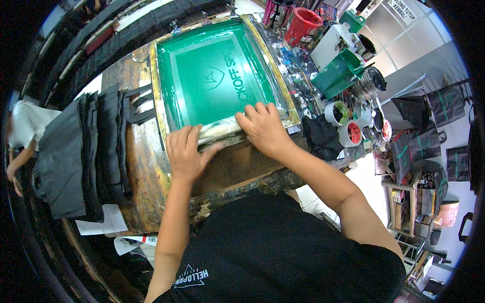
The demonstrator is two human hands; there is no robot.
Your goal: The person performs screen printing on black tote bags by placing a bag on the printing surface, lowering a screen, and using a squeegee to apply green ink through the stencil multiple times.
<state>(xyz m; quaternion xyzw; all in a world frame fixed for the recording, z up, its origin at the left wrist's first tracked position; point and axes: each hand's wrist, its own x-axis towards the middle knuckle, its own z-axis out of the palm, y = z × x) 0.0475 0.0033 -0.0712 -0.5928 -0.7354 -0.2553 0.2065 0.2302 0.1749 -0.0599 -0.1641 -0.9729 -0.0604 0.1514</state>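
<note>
A screen printing frame [275, 65] with yellowed edges lies on the worktable in front of me. Its mesh [199, 55] is coated with green ink, and a shield outline and lettering show through it. Across the near end of the frame lies a pale, worn squeegee [218, 132]. My left hand [183, 152] is closed round its left end, the thumb on the near side. The right hand [265, 129] grips the other end, fingers over the top. The squeegee's lower edge is hidden.
Stacked black fabric bags [70, 156] lie left of the frame on the stained wooden table [139, 177]. Ink tubs, including a green bucket [337, 74] and a red bucket [303, 26], crowd the right side. Metal clamps [205, 18] hold the frame's far edge. A person [30, 123] stands at far left.
</note>
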